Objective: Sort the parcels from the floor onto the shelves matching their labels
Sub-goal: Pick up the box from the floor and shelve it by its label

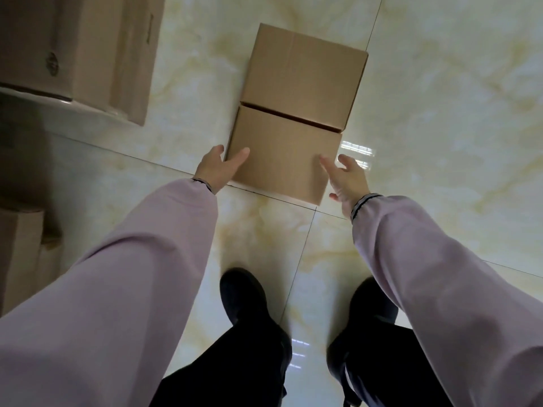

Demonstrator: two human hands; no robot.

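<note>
Two plain brown cardboard parcels lie end to end on the glossy tiled floor. The near parcel [283,154] sits right in front of me, the far parcel [305,77] behind it. My left hand [219,167] rests at the near parcel's left near corner, thumb on top, fingers apart. My right hand [348,179] is at its right near corner with fingers spread, touching or just off the edge. No label shows on either parcel from this angle.
A large cardboard box [88,48] stands at the upper left. Another box [20,254] is at the left edge. My two black shoes [244,295] stand on the marble-patterned tiles [440,113] below the parcels.
</note>
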